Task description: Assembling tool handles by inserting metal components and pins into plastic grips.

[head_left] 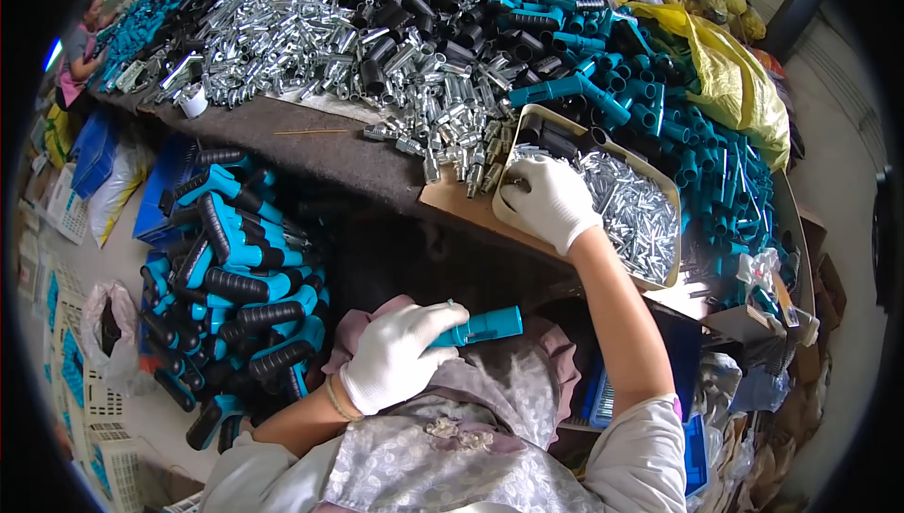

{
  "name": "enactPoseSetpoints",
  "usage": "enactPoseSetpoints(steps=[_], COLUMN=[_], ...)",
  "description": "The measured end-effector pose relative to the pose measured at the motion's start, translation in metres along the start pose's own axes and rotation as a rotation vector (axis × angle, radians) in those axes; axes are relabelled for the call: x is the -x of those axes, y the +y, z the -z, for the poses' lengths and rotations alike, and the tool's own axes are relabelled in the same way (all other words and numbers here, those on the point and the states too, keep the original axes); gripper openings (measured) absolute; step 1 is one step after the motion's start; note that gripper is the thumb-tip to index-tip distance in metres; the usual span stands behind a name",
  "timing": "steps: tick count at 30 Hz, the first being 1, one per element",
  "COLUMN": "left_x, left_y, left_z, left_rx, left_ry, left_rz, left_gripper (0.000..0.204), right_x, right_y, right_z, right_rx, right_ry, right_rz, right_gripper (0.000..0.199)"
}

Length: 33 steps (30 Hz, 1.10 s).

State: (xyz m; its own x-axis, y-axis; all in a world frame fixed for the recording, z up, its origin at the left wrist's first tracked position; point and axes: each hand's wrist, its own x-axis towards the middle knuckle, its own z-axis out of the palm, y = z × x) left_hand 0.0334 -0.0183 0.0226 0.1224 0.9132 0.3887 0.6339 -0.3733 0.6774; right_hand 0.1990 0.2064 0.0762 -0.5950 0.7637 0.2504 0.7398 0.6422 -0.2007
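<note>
My left hand, in a white knit glove, is wrapped around a teal plastic tube-shaped part above my lap, its open end pointing right. My right hand, gloved the same way, reaches into the left end of a cream tray. Its fingers are curled downward beside several black sleeves; the fingertips are hidden, so what they grip does not show. Small silver metal pins fill most of the tray, right beside this hand.
Loose silver metal fittings heap across the workbench. Teal plastic parts pile up to its right, next to a yellow sack. Finished-looking teal and black handles stack at my left. Other people sit around the bench.
</note>
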Motion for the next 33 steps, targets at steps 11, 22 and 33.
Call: enactPoseSetpoints(steps=[11, 22, 33], left_x=[0.009, 0.011, 0.000], left_y=[-0.004, -0.013, -0.013], left_z=[-0.001, -0.009, -0.015], left_rx=[0.150, 1.148, 1.307], left_ry=[0.081, 0.021, 0.029], left_rz=[-0.047, 0.548, 0.714], left_gripper=[0.048, 0.042, 0.044], right_x=[0.040, 0.114, 0.138], right_y=[0.026, -0.028, -0.074], right_z=[0.008, -0.015, -0.047], right_rx=[-0.029, -1.913, -1.374], right_ry=[0.189, 0.194, 0.214], right_rz=[0.089, -0.354, -0.252], right_gripper=[0.011, 0.023, 0.009])
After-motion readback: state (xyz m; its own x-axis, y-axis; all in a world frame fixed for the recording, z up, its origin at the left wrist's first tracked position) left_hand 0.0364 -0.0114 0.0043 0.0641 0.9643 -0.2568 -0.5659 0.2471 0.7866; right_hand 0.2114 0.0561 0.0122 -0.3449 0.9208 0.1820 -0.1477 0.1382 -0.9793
